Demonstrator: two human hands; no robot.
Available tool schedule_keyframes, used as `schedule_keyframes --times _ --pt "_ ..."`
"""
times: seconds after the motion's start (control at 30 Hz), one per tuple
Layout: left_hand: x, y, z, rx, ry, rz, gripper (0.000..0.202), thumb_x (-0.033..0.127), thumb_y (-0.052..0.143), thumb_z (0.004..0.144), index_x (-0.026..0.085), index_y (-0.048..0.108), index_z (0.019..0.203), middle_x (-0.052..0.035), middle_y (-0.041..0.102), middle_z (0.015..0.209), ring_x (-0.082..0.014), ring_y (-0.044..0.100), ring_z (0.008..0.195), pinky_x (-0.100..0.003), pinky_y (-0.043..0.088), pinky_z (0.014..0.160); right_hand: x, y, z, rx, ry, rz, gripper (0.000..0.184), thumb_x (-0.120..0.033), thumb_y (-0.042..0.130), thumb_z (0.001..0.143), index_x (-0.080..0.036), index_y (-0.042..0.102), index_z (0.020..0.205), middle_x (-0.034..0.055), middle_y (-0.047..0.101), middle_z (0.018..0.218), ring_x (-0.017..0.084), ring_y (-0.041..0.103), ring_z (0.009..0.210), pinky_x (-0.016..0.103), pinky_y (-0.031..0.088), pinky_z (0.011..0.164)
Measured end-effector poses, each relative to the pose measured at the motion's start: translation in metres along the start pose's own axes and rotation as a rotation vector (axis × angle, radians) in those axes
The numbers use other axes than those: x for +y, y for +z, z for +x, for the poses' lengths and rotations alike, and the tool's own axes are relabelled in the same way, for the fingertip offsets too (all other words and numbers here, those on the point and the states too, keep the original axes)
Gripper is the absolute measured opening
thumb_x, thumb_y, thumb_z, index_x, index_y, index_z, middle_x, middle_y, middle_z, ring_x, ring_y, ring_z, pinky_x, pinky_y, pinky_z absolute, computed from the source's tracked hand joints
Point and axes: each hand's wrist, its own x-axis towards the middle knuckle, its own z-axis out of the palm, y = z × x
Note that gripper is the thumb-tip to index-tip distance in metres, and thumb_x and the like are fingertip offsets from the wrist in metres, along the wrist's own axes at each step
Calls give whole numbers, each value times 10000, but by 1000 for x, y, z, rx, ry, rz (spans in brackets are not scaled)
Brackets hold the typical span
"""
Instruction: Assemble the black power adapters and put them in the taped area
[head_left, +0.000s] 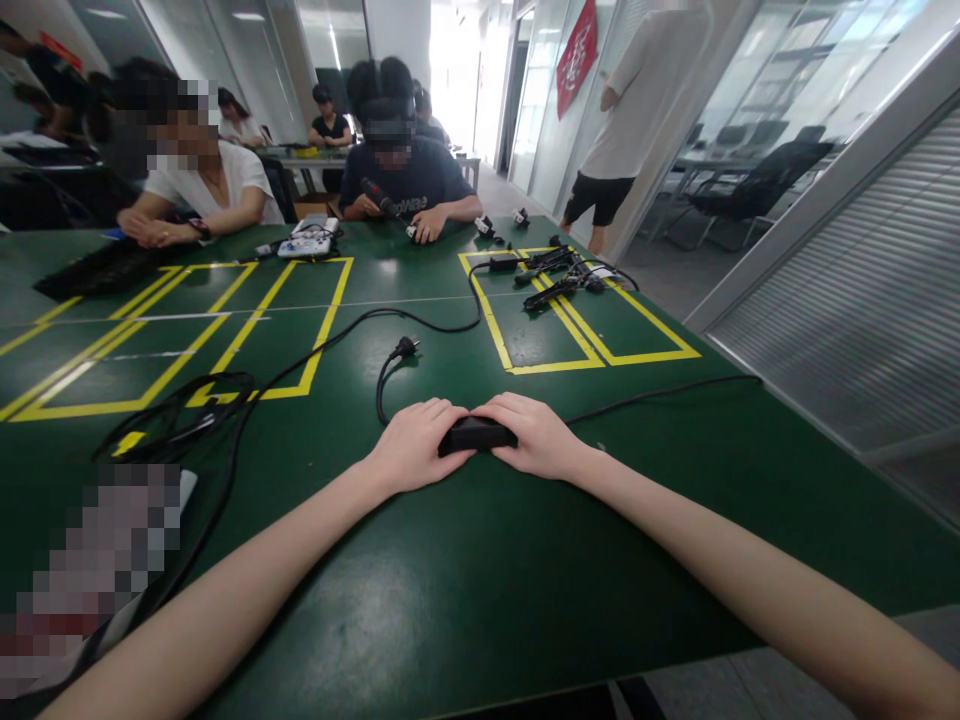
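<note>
A black power adapter (477, 433) lies on the green table (420, 590) in front of me, gripped from both ends. My left hand (418, 440) is closed round its left end, thumb along the near side. Round the right end my right hand (534, 432) is closed in the same manner. From the left side a black cord curves up to a plug (406, 347), which rests on the table. On the right, a thin black cable (667, 394) runs off toward the table's edge.
Yellow tape outlines (555, 368) mark the table. A coiled cable (176, 420) lies at left, with a long cord crossing the middle. Another adapter (504, 263) and several black tools (559, 280) lie at back right. A person (409, 180) holding a dark tool sits across.
</note>
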Motion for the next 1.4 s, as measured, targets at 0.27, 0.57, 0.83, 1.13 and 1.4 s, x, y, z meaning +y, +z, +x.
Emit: schedule_keyframes --times 0.27,0.57,0.83,1.13,1.4 --pt "-3 0 0 -5 -4 3 258 388 560 975 191 672 1100 -89 730 971 -243 681 894 -363 528 834 1 -1 1 -46 -2 -8 259 -275 581 984 -172 655 1210 121 735 1053 245 684 928 365 531 838" --pt "0 -2 -1 34 47 51 329 431 573 975 160 672 1134 -118 728 1021 -276 659 932 -384 500 803 -1 -5 1 -90 -18 -45 274 -278 574 996 -154 647 1229 113 743 1022 231 701 877 335 505 786" --pt "3 -3 2 21 80 107 344 453 511 1023 169 682 1114 -113 746 1016 -260 642 908 -400 458 834 -1 -4 0 28 -68 -69 361 -356 608 992 -147 642 1285 146 758 1082 271 720 933 379 557 814" --pt "4 -1 0 78 105 144 393 481 497 1033 156 661 1181 -112 747 1040 -258 649 939 -390 486 825 -2 -7 -2 36 -112 -135 307 -395 562 1031 -155 690 1172 120 784 1025 232 694 810 357 548 736" --pt "4 -2 -1 81 97 128 368 479 506 1026 167 685 1105 -104 752 989 -252 655 915 -379 505 801 0 -9 0 77 -179 -83 293 -343 576 1025 -146 664 1223 121 778 1042 224 710 839 349 596 745"
